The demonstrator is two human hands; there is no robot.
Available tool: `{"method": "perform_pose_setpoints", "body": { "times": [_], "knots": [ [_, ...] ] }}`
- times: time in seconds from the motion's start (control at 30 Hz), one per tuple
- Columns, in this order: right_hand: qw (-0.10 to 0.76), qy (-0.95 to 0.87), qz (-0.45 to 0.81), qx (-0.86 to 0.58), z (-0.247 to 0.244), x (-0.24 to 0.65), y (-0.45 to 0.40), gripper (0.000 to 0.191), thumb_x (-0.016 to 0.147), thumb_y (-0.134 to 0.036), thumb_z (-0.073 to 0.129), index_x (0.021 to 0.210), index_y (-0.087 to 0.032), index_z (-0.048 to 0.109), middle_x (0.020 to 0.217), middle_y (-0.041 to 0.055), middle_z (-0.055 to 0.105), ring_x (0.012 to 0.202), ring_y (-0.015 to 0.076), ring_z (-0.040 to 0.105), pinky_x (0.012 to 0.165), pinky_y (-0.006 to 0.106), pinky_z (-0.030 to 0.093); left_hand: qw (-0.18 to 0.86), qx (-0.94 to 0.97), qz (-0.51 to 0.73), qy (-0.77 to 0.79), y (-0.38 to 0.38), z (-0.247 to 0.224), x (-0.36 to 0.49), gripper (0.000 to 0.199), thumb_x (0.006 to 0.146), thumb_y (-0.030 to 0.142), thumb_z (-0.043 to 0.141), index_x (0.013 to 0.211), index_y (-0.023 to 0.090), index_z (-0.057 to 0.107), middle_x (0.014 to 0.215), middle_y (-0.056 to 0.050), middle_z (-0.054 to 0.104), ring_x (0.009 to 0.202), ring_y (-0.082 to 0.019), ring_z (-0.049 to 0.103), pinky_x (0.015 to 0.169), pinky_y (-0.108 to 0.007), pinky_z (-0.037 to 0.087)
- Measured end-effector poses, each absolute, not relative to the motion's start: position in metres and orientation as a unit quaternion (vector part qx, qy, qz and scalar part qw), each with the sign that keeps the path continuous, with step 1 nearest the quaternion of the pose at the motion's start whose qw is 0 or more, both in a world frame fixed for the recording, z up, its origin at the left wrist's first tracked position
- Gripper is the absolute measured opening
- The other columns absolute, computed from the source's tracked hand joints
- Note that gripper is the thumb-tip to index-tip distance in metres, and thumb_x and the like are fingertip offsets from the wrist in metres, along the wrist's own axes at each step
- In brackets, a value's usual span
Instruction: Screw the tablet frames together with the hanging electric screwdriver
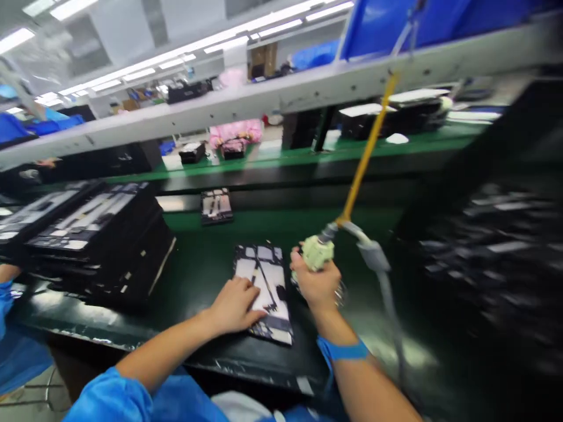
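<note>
My left hand (pixel 236 303) rests on an opened tablet (pixel 268 272) that lies on the dark green bench, its thumb apart from the curved fingers. Battery panels and black strips show across the tablet's inside. Just right of it, my right hand (pixel 317 281) is closed around a pale green electric screwdriver (pixel 318 252). A yellow cord (pixel 367 152) rises from the screwdriver's top, and a grey cable (pixel 387 287) runs off beside it. The screwdriver's lower end is hidden by my hand, so I cannot tell whether its tip touches anything.
Tall stacks of opened tablets (pixel 109 246) stand at the left. A smaller opened device (pixel 216 206) lies near the back edge. Blurred dark parts (pixel 505 252) are heaped at the right. A pale shelf rail (pixel 264 102) crosses above the bench. A co-worker's blue sleeve (pixel 6 305) shows at far left.
</note>
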State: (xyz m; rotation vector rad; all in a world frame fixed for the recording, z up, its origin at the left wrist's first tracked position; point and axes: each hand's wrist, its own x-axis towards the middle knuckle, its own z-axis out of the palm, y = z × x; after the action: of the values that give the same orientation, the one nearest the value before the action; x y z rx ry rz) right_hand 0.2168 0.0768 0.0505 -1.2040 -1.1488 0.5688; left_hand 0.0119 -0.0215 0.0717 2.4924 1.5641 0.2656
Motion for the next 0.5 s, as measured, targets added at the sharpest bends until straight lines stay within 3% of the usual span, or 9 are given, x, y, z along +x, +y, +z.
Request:
{"method": "perform_pose_setpoints", "body": {
  "times": [0.23, 0.5],
  "knots": [
    [0.657, -0.519, 0.26, -0.482, 0.049, 0.209, 0.073, 0.034, 0.081, -0.047, 0.072, 0.098, -0.017, 0.067, 0.083, 0.0033, 0.071, 0.066, 0.0156, 0.063, 0.067, 0.03, 0.055, 0.119, 0.846, 0.078, 0.515, -0.013, 0.057, 0.02, 0.024, 0.1, 0.035, 0.059, 0.11, 0.015, 0.065, 0.108, -0.011, 0.061, 0.103, -0.028, 0.055, 0.091, -0.042, 0.047],
    [0.666, -0.531, 0.251, -0.461, 0.052, 0.21, 0.067, 0.027, 0.084, -0.043, 0.072, 0.096, -0.019, 0.066, 0.083, 0.0024, 0.07, 0.069, 0.0164, 0.063, 0.071, 0.031, 0.055, 0.076, 0.865, 0.077, 0.49, -0.017, 0.054, 0.033, 0.019, 0.1, 0.032, 0.059, 0.103, 0.014, 0.063, 0.105, -0.011, 0.061, 0.1, -0.029, 0.056, 0.085, -0.045, 0.051]
  ]
}}
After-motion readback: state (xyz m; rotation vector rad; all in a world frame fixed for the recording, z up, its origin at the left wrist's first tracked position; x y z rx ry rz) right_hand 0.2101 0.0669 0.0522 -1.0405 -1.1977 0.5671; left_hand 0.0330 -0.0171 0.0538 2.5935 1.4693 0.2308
